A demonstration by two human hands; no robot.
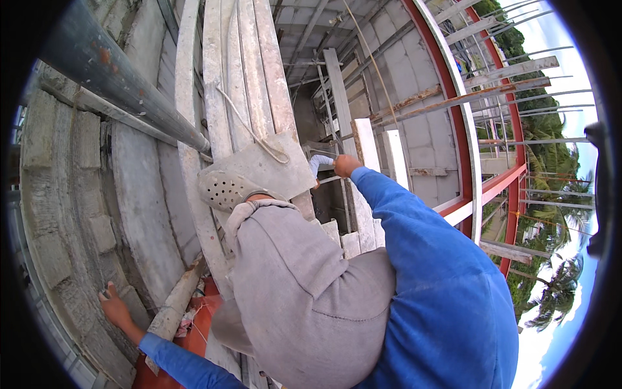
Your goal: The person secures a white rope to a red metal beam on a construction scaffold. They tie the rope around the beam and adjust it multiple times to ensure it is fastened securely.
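Note:
My left hand (116,307) rests against the rough block wall (52,259) at the lower left, fingers apart and holding nothing. Out over the gap beside the planks, my right hand (347,166) is closed. A thin grey bar meets its fingers, but I cannot make out what it is. Just left of that hand, a white sleeve (319,162) shows, apparently another person's arm from below. My foot in a grey perforated clog (223,189) stands on the planks by a flat grey board (285,165).
Long cement-stained planks (249,78) run away from me, with a loose rope (249,123) on them. A thick metal pipe (123,78) slants across the upper left. A deep opening (304,107) drops beside the planks. Red steel beams (512,175) and protruding rebar stand at right.

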